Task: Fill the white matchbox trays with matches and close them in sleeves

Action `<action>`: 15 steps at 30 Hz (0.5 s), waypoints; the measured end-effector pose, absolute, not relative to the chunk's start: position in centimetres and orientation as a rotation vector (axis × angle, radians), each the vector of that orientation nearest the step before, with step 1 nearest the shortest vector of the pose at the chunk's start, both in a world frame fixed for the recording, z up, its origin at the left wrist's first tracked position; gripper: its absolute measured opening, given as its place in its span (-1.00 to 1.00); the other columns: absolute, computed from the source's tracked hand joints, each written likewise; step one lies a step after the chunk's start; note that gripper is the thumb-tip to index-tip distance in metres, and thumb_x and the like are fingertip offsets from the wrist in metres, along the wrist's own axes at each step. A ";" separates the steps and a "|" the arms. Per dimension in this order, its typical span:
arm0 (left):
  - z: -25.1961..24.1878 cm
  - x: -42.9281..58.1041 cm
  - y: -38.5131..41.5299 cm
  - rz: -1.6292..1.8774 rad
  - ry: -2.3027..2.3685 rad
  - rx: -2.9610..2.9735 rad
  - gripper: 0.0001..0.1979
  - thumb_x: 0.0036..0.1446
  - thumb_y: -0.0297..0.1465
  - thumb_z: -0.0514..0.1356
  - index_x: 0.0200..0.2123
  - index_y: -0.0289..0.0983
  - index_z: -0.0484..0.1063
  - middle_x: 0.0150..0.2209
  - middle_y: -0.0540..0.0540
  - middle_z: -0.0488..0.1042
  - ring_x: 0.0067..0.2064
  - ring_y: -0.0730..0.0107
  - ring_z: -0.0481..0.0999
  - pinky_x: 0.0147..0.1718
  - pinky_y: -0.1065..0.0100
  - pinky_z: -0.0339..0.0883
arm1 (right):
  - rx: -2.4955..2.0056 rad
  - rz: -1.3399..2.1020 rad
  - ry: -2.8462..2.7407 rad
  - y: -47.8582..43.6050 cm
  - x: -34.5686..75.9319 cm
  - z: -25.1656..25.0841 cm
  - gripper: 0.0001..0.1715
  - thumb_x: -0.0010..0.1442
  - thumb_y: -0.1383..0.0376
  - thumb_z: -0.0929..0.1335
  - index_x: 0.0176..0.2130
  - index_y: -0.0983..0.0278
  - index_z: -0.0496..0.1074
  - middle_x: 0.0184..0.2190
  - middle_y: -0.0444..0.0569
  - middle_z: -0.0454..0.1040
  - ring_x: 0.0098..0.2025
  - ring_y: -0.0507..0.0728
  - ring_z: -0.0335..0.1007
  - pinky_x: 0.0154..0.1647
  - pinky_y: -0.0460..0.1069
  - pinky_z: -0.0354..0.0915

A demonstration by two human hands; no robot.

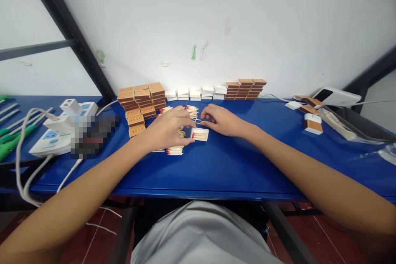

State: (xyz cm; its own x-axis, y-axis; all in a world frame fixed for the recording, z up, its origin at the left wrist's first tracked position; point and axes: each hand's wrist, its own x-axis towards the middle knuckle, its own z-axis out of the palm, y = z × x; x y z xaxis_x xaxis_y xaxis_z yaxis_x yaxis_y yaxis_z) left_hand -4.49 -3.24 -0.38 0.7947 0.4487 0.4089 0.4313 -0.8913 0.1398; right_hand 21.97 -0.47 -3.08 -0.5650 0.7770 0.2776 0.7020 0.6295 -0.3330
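My left hand (173,127) has its thumb and forefinger closed around the left end of a small white matchbox tray (206,134). Several red-tipped matches (200,136) lie side by side inside that tray. Just behind it, my right hand (221,119) pinches a couple of matchsticks (198,121) that stick out to the left. Piles of loose matches (175,150) lie beneath and around my left hand, which hides part of them. Another pile (192,109) sits between the hands, farther back.
Stacked brown matchboxes (136,119) stand at the left, more brown boxes (244,90) by the wall. White trays (194,95) line the wall between them. Power strips (51,140) with cables lie left. At right are a white device (335,95) and a box (313,123) on the blue table (241,173).
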 end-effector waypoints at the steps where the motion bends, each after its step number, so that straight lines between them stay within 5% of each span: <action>1: -0.4 -4.5 -3.2 0.684 0.715 2.933 -0.76 0.24 -0.23 0.41 -0.11 -0.23 0.63 -0.19 -0.11 0.58 -0.08 0.16 0.46 -0.07 0.18 0.35 | -1.157 0.251 -2.464 -0.6 21.9 -3.1 -0.77 0.41 0.21 0.37 0.00 0.27 0.48 -0.08 0.10 0.46 -0.15 0.20 0.43 -0.11 0.05 0.33; 5: -0.5 -4.5 -3.1 0.684 0.714 2.932 -0.75 0.21 -0.22 0.44 -0.13 -0.23 0.63 -0.16 -0.12 0.60 -0.04 0.14 0.47 -0.04 0.16 0.35 | -1.084 0.231 -2.528 -0.9 21.6 -3.2 -0.65 0.46 0.23 0.32 0.18 0.24 0.44 0.03 0.13 0.38 -0.09 0.22 0.43 0.03 0.10 0.36; 15: -0.2 -4.3 -3.6 0.602 0.764 2.920 -0.74 0.18 -0.17 0.44 -0.22 -0.24 0.63 -0.24 -0.10 0.58 -0.09 0.15 0.49 -0.02 0.15 0.33 | -1.195 0.210 -2.523 -0.5 21.9 -3.4 -0.85 0.45 0.26 0.32 -0.14 0.27 0.47 -0.11 0.07 0.39 -0.16 0.19 0.38 -0.11 0.06 0.31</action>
